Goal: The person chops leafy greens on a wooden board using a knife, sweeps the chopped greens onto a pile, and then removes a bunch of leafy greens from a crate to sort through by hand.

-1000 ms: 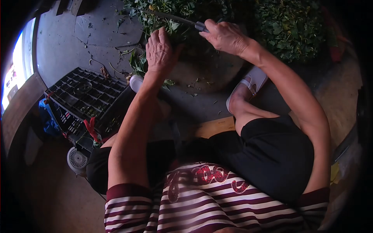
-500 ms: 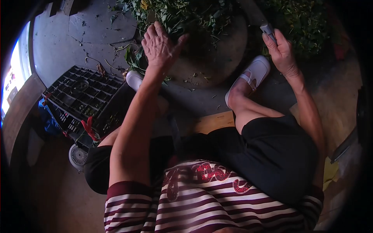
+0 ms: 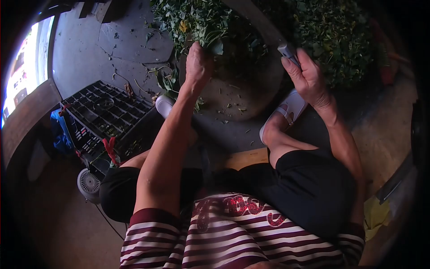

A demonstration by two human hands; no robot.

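My left hand (image 3: pixel 198 66) is closed on a bunch of leafy greens (image 3: pixel 208 35) at the near edge of a leaf pile on a round chopping block (image 3: pixel 244 101). Its fingertips are partly hidden by the hand's back. In my right hand (image 3: pixel 309 78) is the grey handle of a large knife (image 3: pixel 264 27). The wide blade slants up and left above the block, its far end cut off by the top of the view. Scraps of leaf and stem lie on the block's near side.
A second heap of cut greens (image 3: pixel 333 45) lies right of the block. At left stand a black plastic crate (image 3: pixel 105 107) with a red clip (image 3: pixel 109 150) and a small round fan (image 3: pixel 88 181). My white shoes (image 3: pixel 286 112) flank the block. Yellow material (image 3: pixel 376 215) lies at lower right.
My left hand has gone from spread fingers over the pile to a closed grip on greens. My right hand has moved left and slightly down with the knife, its blade now more in view.
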